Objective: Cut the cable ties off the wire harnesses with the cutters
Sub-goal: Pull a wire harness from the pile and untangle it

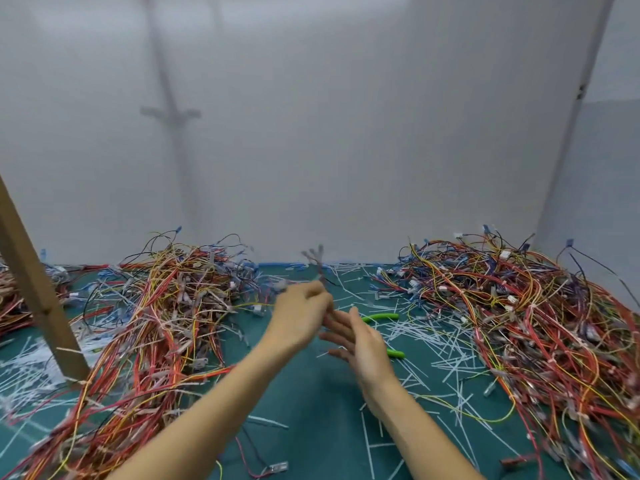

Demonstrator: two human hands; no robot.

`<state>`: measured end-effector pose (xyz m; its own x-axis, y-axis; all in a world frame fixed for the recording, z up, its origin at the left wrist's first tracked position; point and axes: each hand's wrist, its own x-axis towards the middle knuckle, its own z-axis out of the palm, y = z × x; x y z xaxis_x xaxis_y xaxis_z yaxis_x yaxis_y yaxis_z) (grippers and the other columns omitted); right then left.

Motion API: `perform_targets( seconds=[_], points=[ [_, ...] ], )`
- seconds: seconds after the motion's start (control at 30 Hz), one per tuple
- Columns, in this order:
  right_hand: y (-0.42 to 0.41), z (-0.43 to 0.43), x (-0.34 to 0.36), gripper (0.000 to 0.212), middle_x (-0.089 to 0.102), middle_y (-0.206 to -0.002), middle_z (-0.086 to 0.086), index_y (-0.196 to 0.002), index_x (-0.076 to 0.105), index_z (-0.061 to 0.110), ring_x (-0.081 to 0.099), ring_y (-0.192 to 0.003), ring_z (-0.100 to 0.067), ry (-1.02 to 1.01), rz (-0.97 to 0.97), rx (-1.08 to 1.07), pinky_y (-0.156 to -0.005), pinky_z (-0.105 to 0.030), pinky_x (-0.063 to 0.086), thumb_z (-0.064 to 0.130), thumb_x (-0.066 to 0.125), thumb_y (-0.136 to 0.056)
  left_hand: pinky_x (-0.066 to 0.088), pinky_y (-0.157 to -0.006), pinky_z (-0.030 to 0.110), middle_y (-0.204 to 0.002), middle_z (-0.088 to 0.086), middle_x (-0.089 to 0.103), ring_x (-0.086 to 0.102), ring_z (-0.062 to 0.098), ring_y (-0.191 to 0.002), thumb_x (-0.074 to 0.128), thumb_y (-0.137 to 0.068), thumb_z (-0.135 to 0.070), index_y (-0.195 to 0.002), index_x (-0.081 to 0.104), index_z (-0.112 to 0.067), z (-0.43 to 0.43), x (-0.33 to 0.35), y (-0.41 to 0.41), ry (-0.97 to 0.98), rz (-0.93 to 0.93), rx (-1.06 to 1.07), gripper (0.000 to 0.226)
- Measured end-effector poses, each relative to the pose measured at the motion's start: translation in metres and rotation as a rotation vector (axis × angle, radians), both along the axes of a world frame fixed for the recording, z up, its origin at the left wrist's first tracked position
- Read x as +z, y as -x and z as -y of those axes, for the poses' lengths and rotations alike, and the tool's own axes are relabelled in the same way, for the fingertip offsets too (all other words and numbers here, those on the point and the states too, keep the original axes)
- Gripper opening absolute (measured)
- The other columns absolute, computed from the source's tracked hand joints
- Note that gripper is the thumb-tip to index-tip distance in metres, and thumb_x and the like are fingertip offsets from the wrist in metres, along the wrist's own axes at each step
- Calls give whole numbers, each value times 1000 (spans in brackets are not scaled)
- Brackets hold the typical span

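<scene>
Starting far to the left of the left hand, a wooden post (38, 299) slants across the green mat (311, 410), its foot among white offcuts. Between the post and the left hand lies a heap of wire harnesses (166, 306), mostly red, orange and yellow strands. It runs from the white wall (311, 133) down past the left forearm.

The left hand (301, 317) is held above the mat with its fingers curled round one thin harness (317, 268). That harness is blurred. Its long axis is close to upright, and its free end points up and away from the hand, fanning into a few short branches against the wall. Whether a tie is on it cannot be made out.

Just right of that hand, fingertips close to it, the right hand (360, 344) is spread with straight fingers and holds nothing.

Directly behind the right hand the cutters (379, 317) lie on the mat. Two green handles show past the hand and point to the right; the blades are hidden behind it.

Right of the right hand, cut cable ties (433, 341) lie scattered at all angles. Beyond them, well apart from both hands, sits a second heap (536, 323) of harnesses, also mostly red.
</scene>
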<state>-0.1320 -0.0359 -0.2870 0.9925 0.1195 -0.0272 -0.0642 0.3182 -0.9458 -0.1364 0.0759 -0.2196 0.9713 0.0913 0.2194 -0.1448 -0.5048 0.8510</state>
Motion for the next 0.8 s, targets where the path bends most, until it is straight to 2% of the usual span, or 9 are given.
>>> perform_targets(
  seconds=[0.07, 0.17, 0.23, 0.3, 0.37, 0.43, 0.57, 0.7, 0.8],
  points=[
    [-8, -1, 2, 41, 73, -101, -14, -108, 68, 4, 68, -86, -24, -206, -158, 51, -72, -34, 50, 35, 41, -104, 51, -71, 41, -80, 15, 64, 61, 32, -77, 51, -71, -26, -67, 61, -4, 13, -9, 13, -243, 70, -156, 24],
    [-18, 7, 0, 25, 70, -98, -24, -106, 68, -5, 68, -79, -30, -318, -312, 45, -70, -37, 54, 14, 53, -100, 48, -76, 37, -91, 5, 63, 58, 24, -83, 46, -71, -31, -72, 65, -11, 15, -22, 22, -541, 86, -322, 28],
    [-21, 14, 0, 15, 72, -80, -19, -98, 67, -6, 68, -61, -25, -303, -307, 44, -58, -33, 55, 0, 53, -96, 47, -77, 31, -90, -9, 67, 59, 9, -81, 49, -81, -35, -78, 69, -22, 7, -27, 23, -527, 66, -323, 24],
    [-25, 23, 3, 14, 68, -69, -10, -97, 65, -5, 62, -49, -16, -259, -277, -12, -46, -25, 51, -2, 52, -97, 46, -71, 26, -87, -16, 70, 60, -1, -69, 54, -89, -37, -83, 70, -32, -5, -27, 21, -436, 122, -200, 18],
    [-28, 35, 6, 17, 62, -71, -4, -104, 65, -4, 55, -47, -9, -168, -229, -101, -43, -21, 49, 3, 50, -99, 49, -68, 27, -87, -15, 72, 68, 2, -61, 56, -91, -33, -86, 71, -30, -21, -22, 13, -284, 158, -46, 15],
    [-32, 50, 10, 18, 60, -74, -1, -107, 65, 2, 50, -43, -6, -130, -146, -160, -40, -19, 45, 7, 48, -101, 54, -75, 32, -88, -13, 72, 71, 10, -65, 56, -90, -29, -86, 69, -31, -42, -17, -1, -232, 105, 130, 14],
    [-34, 79, 20, 19, 54, -71, 2, -98, 62, 12, 34, -38, -3, -300, 11, -247, -36, -15, 34, 11, 44, -103, 51, -87, 34, -108, 3, 72, 67, 26, -99, 51, -92, -35, -105, 69, -28, -88, -23, -30, -571, -183, 277, 23],
    [-32, 89, 20, 17, 54, -72, 4, -97, 58, 15, 34, -41, -2, -307, 57, -304, -36, -15, 29, 11, 43, -104, 46, -88, 30, -124, 12, 65, 60, 28, -112, 54, -93, -30, -118, 64, -13, -113, -45, -42, -696, -362, 245, 32],
    [-31, 92, 22, 12, 41, -71, 2, -102, 53, 15, 34, -46, -2, -292, 55, -362, -37, -16, 31, 9, 43, -104, 43, -93, 26, -135, 9, 59, 56, 24, -121, 62, -91, -34, -133, 56, -16, -126, -47, -45, -821, -422, 133, 46]
  ],
)
